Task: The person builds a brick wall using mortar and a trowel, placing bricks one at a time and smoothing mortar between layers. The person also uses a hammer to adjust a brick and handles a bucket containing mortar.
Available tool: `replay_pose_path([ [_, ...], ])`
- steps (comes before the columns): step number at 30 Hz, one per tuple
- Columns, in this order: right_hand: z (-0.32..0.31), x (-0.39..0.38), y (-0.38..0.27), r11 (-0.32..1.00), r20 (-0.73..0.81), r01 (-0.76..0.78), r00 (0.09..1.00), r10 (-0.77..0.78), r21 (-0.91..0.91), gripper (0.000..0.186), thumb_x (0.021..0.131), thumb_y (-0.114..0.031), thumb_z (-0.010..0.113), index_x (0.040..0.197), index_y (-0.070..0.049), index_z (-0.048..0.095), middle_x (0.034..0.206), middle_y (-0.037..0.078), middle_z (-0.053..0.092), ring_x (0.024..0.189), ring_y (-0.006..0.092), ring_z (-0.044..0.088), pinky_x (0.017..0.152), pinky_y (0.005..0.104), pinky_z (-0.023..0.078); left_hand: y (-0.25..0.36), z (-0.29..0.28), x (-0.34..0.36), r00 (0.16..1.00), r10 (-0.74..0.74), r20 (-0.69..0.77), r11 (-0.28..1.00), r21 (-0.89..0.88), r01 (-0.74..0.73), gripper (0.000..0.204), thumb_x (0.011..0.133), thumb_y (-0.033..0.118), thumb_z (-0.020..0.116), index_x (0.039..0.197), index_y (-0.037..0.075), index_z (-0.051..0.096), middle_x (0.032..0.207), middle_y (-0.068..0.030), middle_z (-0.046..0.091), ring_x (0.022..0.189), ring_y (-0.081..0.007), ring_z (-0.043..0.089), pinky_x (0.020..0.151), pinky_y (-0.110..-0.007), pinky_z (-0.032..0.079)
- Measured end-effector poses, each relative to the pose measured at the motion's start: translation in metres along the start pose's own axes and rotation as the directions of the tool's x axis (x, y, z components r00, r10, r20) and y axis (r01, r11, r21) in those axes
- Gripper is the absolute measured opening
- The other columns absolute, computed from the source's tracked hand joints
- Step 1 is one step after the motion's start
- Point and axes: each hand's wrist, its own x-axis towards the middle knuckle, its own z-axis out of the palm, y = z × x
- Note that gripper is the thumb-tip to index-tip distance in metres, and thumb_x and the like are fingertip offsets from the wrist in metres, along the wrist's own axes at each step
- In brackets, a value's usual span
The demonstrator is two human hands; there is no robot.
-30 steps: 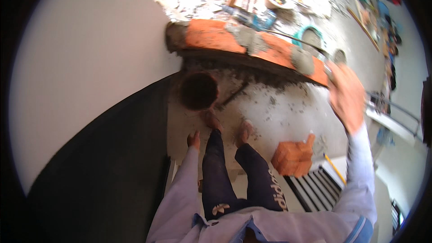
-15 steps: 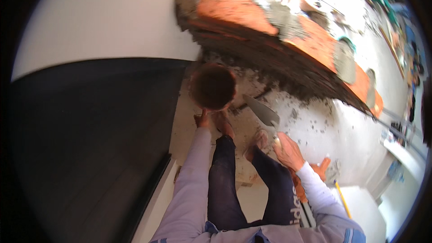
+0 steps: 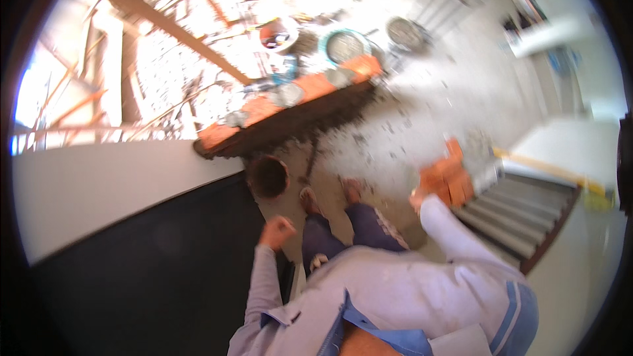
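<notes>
My left hand [image 3: 277, 232] is off the bucket, its fingers curled in with nothing visible in them. The dark round bucket [image 3: 269, 177] stands on the floor beyond it, at the foot of the low brick wall [image 3: 300, 109]. My right hand [image 3: 417, 199] is closed at the left side of a stack of orange bricks [image 3: 445, 178]. It is blurred, and I cannot make out the trowel or anything else in it. Patches of grey mortar [image 3: 287, 95] sit along the wall's top.
Tubs of mortar [image 3: 344, 47] and a white bucket [image 3: 277, 34] stand beyond the wall. Mortar crumbs litter the floor. A dark panel [image 3: 158, 270] is at my left, and a ribbed grey rack [image 3: 517, 211] at my right. A wooden beam [image 3: 165, 23] slants across the far left.
My left hand has let go of the bucket and drawn back. My right hand has moved to the brick stack, and the trowel is out of sight. The view has swung right.
</notes>
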Motion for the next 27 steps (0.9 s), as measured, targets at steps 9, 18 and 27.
replay_pose_path([
  [9, 0.036, -0.206, 0.061, 0.352, 0.25, -0.479, 0.81, 0.531, 0.804, 0.038, 0.086, -0.023, 0.062, 0.114, -0.002, 0.047, 0.082, 0.014, 0.06, 0.052, 0.022, 0.056, 0.045, 0.0385, 0.047, 0.291, -0.238, -0.029, 0.453, 0.788, -0.417, 0.487, 0.872, -0.045, 0.03, 0.092, 0.02, 0.056, 0.117, 0.005, 0.057, 0.116, -0.0096, 0.06, 0.108, -0.0257, 0.056, 0.095, -0.038, 0.045],
  [18, 0.321, -0.372, 0.039, 0.937, 0.4, -0.328, 0.879, 0.258, 0.117, 0.042, 0.09, -0.035, 0.053, 0.119, -0.006, 0.063, 0.124, 0.015, 0.062, 0.117, 0.033, 0.056, 0.095, 0.0439, 0.046, 0.318, -0.227, -0.002, 0.514, 0.803, -0.301, 0.467, 0.854, -0.229, 0.026, 0.092, 0.024, 0.058, 0.11, 0.004, 0.058, 0.109, -0.0077, 0.061, 0.101, -0.0224, 0.056, 0.09, -0.036, 0.045],
  [27, 0.338, -0.374, 0.025, 0.817, 0.339, -0.53, 0.829, 0.445, 0.225, 0.031, 0.086, -0.022, 0.059, 0.115, -0.021, 0.066, 0.119, 0.01, 0.064, 0.101, 0.0314, 0.064, 0.083, 0.0455, 0.052, 0.355, -0.215, -0.011, 0.451, 0.864, -0.223, 0.403, 0.843, -0.357, 0.025, 0.092, 0.027, 0.059, 0.103, 0.004, 0.059, 0.101, -0.0058, 0.061, 0.094, -0.0192, 0.056, 0.084, -0.034, 0.046],
])
